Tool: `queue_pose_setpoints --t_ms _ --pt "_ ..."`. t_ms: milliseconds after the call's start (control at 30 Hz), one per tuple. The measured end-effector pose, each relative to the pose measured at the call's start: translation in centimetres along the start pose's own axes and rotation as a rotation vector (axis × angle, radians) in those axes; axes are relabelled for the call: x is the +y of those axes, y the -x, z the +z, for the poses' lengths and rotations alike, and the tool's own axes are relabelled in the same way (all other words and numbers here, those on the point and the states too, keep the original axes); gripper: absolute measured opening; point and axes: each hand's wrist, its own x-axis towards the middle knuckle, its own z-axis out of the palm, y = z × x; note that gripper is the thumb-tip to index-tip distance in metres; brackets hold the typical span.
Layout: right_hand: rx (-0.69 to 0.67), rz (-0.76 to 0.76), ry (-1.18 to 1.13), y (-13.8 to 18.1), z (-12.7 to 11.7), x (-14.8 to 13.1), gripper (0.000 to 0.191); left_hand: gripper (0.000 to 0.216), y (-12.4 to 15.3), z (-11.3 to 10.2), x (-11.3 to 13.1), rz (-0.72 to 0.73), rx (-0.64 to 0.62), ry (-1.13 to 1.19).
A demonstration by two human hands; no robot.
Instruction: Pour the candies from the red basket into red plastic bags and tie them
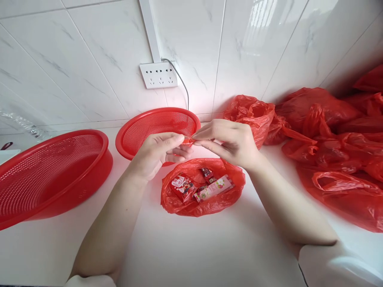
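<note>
Both hands meet above an open red plastic bag (203, 209). My left hand (158, 153) pinches a small red packet (187, 141) between thumb and fingers. Thumb and fingertips of my right hand (230, 139) grip the packet's right end. Most of the packet is hidden by the fingers, so its contents cannot be seen. Inside the bag lie a red printed snack packet (182, 187), a pink and white packet (214, 189) and a smaller dark red packet (207, 173). The bag stands on the white table, just below the hands.
A red mesh basket (127, 135) stands behind my left hand, and a larger one (101, 145) is at the left. Several filled red bags (320, 115) are heaped at the right, one (248, 115) near the wall. A socket panel (158, 75) with a cable is on the tiled wall.
</note>
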Motion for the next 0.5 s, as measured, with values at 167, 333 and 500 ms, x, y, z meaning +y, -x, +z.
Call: queue_pose_setpoints --t_ms 167,333,500 --pt "-0.114 -0.151 0.171 -0.1 -0.8 -1.2 0.016 0.029 0.3 0.0 0.3 0.161 0.129 -0.075" --pt "-0.151 -0.082 0.242 -0.2 -0.5 -1.1 0.024 0.031 0.3 0.4 0.4 0.159 0.189 -0.174" --pt "-0.130 -0.055 0.218 0.1 0.3 -0.3 0.020 0.028 0.1 0.7 0.3 0.109 0.165 -0.188"
